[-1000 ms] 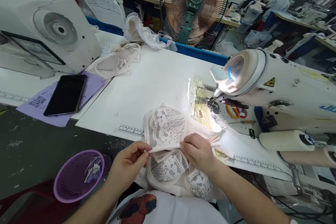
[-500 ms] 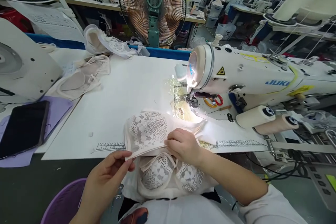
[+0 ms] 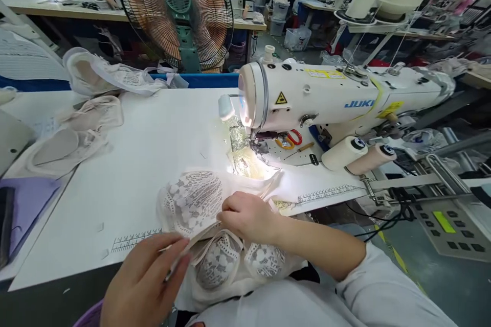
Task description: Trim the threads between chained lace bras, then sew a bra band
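Note:
A pale lace bra [image 3: 195, 196] lies at the table's front edge, one lace cup flat on the tabletop. More lace cups [image 3: 218, 263] hang below the edge over my lap. My right hand [image 3: 247, 217] is closed on the bra's edge, fingers pinched on the fabric near the middle. At the left end of that edge is my left hand [image 3: 148, 276], its fingertips close to the fabric. Motion smears those fingers, so I cannot make out whether they grip it. Pale fabric runs from the bra toward the needle area of a white sewing machine [image 3: 307, 97].
Behind the needle lie red- and orange-handled scissors [image 3: 289, 140] and two thread cones [image 3: 345, 153]. More bras [image 3: 76, 138] are piled at left beside purple paper [image 3: 32, 209]. A large fan [image 3: 178, 10] stands beyond the table. A printed ruler [image 3: 134, 240] runs along the front edge.
The view has turned right, so most things sit farther left. My left hand has come nearer the camera and blurred; the strip it pinched earlier no longer shows clearly. My right hand keeps its grip.

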The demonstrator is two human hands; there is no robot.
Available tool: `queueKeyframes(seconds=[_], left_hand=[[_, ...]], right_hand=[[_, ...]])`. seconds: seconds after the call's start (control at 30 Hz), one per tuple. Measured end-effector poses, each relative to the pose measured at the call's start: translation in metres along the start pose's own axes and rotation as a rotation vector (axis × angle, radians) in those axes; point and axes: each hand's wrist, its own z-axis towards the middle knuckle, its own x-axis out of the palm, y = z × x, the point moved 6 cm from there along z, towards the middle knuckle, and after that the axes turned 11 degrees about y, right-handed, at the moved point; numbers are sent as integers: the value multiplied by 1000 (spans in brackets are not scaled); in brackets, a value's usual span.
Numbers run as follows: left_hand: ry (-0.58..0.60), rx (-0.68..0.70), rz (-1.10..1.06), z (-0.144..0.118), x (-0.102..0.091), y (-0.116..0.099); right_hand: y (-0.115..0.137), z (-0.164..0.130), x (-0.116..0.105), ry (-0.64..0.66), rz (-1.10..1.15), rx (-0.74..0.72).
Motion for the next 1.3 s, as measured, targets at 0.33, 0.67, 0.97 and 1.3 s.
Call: queueKeyframes(seconds=[0.33, 0.67, 0.97, 1.3], left_hand=[[188, 203, 223, 59, 30, -18], [314, 121, 44, 74, 16, 4], [580, 33, -322, 96, 0, 18], [726, -272, -449, 98, -29, 36]], right_hand=[[-12, 12, -8, 192, -1, 126], [-38, -14, -39, 364, 123, 166], [-35, -18, -50, 482, 222, 107], [-65, -39, -96, 195, 486, 157]])
